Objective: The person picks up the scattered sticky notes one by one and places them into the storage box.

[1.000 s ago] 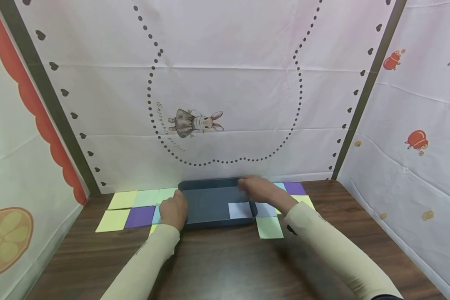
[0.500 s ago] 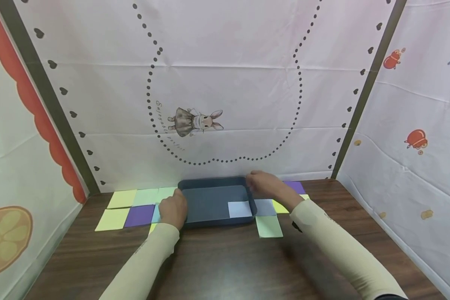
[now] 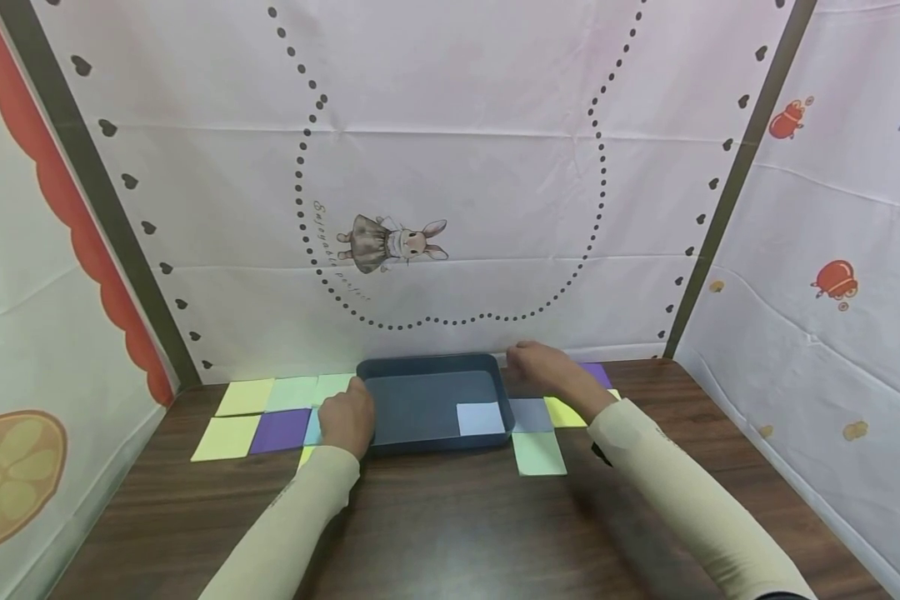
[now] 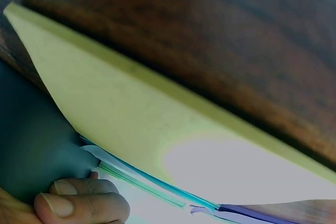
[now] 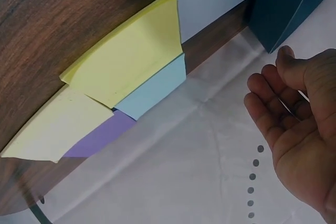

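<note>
The dark blue tray [image 3: 412,404] sits by the far edge of the bench [image 3: 450,525], around the middle. The left hand [image 3: 347,419] grips the tray's left wall with bent fingers [image 4: 100,208], and it covers most of that wall. The thumb does not show in the left wrist view. The right hand [image 3: 543,367] is just beside the tray's far right corner. Its fingers are loosely bent and hold nothing; I can't tell if the thumb touches the tray. A pale blue square [image 3: 480,419] lies in the tray's near right corner. By the left hand, bright light washes out part of a yellow pad [image 4: 115,98]. The right arm hides a light blue pad [image 5: 155,87] from the head view and covers some of a purple pad [image 3: 596,373]. A small black thing [image 3: 602,454] under the right sleeve [image 3: 667,475] is too hard to make out.
</note>
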Demonstrator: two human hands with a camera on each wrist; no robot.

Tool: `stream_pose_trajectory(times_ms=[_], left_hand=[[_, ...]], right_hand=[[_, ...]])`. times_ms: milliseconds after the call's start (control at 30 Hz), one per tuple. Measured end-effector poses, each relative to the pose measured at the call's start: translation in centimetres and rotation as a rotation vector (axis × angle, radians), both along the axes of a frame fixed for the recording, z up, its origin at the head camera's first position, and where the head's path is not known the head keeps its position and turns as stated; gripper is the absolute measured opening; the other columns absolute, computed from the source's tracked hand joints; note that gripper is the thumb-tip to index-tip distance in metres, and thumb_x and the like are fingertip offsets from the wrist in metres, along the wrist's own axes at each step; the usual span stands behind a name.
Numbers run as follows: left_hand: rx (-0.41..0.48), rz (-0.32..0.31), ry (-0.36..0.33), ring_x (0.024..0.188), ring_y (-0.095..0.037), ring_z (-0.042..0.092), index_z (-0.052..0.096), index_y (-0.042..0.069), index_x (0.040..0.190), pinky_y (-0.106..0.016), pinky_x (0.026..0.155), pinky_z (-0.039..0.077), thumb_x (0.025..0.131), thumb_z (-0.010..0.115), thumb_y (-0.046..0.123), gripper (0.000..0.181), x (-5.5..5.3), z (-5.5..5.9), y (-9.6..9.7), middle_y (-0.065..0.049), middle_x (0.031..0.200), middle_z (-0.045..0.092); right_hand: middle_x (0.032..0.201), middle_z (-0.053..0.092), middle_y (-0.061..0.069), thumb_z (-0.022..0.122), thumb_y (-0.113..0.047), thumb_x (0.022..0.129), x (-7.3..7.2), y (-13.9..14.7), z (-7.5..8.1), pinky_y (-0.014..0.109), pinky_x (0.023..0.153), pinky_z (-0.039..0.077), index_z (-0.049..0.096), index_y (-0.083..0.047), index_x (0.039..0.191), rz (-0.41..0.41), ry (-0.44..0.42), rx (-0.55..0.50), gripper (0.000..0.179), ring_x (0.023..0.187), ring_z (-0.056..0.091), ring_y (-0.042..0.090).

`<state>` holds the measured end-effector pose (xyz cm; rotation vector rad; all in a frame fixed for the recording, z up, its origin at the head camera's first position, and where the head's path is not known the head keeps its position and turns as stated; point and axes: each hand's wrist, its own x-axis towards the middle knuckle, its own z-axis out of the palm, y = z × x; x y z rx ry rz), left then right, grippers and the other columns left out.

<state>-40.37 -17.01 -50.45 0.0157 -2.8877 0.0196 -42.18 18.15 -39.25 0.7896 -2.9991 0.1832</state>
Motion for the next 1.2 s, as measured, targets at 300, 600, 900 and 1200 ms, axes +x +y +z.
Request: stream_pose_trajectory(times_ms=[300,600,900,1200], left_hand=[[-0.018,0.004,0.005,0.056,-0.023,0.065,0.056,-0.006,0.104,-0.041,0.054,0.06,0.107,0.064,0.008,0.016,1.5,1.6,0.7,-0.011,0.061,0.061],[-0.012,0.004,-0.054,0.057,-0.023,0.066,0.057,-0.011,0.109,-0.042,0.06,0.063,0.11,0.058,0.004,0.015,3.5,4.3,1.5,-0.013,0.062,0.06],[0.0,0.012,0.001,0.055,-0.022,0.064,0.058,-0.007,0.106,-0.041,0.055,0.06,0.107,0.063,0.008,0.017,1.4,1.6,0.6,-0.01,0.059,0.06],[-0.025,0.01,0.002,0.053,-0.021,0.063,0.058,-0.007,0.103,-0.039,0.052,0.059,0.107,0.064,0.007,0.016,2.2,2.5,1.0,-0.01,0.058,0.057]], right_hand=[[0.093,0.073,0.007,0.072,0.008,0.098,0.5,0.5,-0.4,0.029,0.066,0.048,0.076,-0.007,0.1,0.044,-0.089,-0.014,0.016,0.075,0.06,0.016],[0.12,0.082,0.012,0.097,-0.003,0.084,1.0,1.0,-0.4,0.049,0.103,0.064,0.076,-0.004,0.13,-0.006,-0.275,-0.041,0.051,0.103,0.075,0.023],[0.131,0.082,0.011,0.104,-0.014,0.079,1.1,1.0,-1.1,0.051,0.113,0.06,0.08,-0.006,0.132,-0.058,-0.34,0.043,0.059,0.118,0.076,0.027],[0.124,0.083,0.01,0.105,-0.013,0.078,1.0,0.5,-1.6,0.05,0.108,0.062,0.081,-0.005,0.129,-0.072,-0.306,0.08,0.056,0.107,0.075,0.024]])
